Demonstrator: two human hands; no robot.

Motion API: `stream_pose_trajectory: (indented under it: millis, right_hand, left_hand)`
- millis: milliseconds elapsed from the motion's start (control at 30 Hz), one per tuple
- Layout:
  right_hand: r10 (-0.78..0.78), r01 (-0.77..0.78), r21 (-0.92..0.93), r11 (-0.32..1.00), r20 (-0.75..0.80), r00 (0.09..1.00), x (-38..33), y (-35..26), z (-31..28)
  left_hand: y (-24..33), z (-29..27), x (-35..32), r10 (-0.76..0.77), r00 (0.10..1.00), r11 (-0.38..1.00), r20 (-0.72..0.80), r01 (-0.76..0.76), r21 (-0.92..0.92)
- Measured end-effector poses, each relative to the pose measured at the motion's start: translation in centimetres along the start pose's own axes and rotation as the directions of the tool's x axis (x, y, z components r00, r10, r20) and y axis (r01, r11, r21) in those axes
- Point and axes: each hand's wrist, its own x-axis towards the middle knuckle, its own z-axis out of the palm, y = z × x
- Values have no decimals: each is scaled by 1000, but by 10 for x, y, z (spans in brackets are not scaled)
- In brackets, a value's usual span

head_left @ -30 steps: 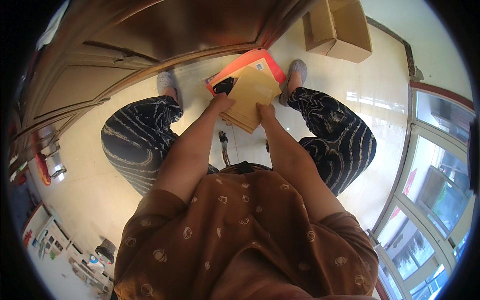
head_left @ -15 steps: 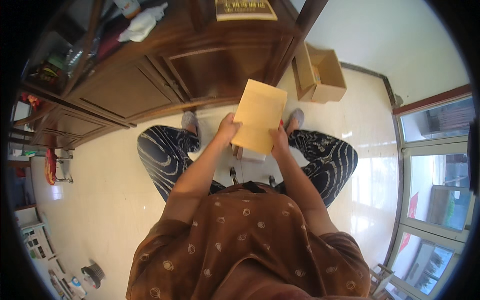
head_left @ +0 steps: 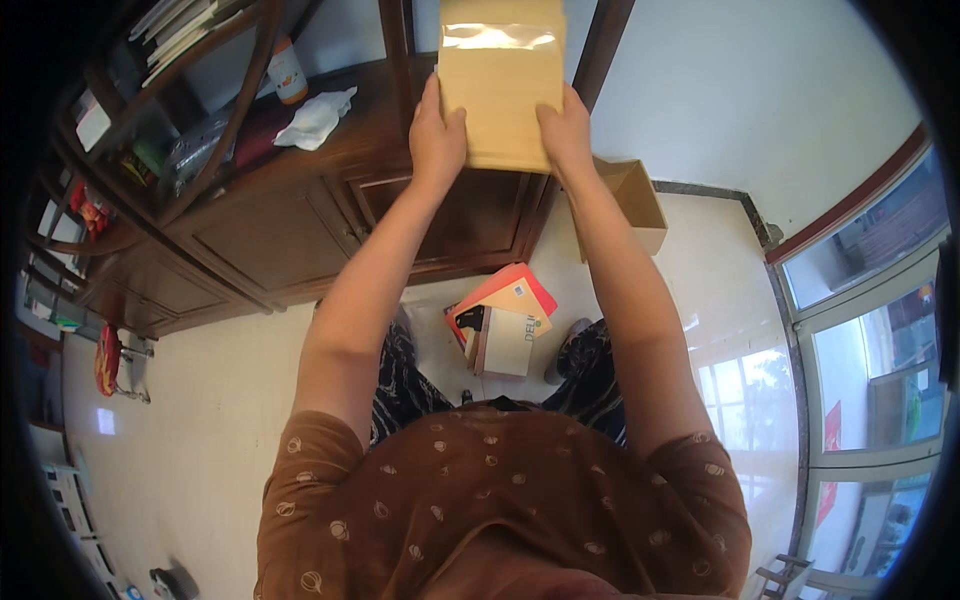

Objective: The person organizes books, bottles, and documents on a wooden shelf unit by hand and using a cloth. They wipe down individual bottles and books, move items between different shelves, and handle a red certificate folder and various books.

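Observation:
A flat, rectangular kraft-paper packet (head_left: pixel 503 100) is held out in front of me over the dark wooden cabinet (head_left: pixel 290 225). Its far part has a glossy strip that reflects light. My left hand (head_left: pixel 437 140) grips its left edge, thumb on top. On the opposite edge my right hand (head_left: pixel 567 132) holds it the same way. The fingers underneath are hidden. Whether the packet touches the cabinet top I cannot tell. Between my feet a pile lies on the floor, with a white book or box (head_left: pixel 508 342), a cream folder (head_left: pixel 508 297) and a red one (head_left: pixel 538 287).
A crumpled white bag (head_left: pixel 316 118) and an orange-labelled bottle (head_left: pixel 287 72) stand on the cabinet top, left of my hands. An open cardboard box (head_left: pixel 640 208) is on the floor at the right, by the wall. Curved wooden shelving rises at the left.
Both hands have carried the packet forward and up, from above my knees to the cabinet. The floor pile now shows, while the yellow-and-dark book on the cabinet is hidden.

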Motion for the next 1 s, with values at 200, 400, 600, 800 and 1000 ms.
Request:
stream_pose_trajectory:
  millis: [200,400,600,800,1000]
  right_hand:
    - [141,-52,-705,708,69,988,91,42,42]
    - [-1,30,-767,641,38,999,73,92,29]
    - [-712,563,-550,617,-86,696,-23,54,-3]
    - [106,-196,-517,833,-198,974,-253,251,-60]
    - [949,-985,-155,78,-290,121,-508,405,-105]
  left_hand:
    - [-44,47,54,-15,988,877,152,-60,477]
    - [-48,61,38,-83,906,741,416,-223,634]
    - [-21,50,30,-11,903,828,430,-233,510]
    - [-28,68,28,143,953,732,266,-283,619]
    - [-43,83,33,273,927,660,257,-375,651]
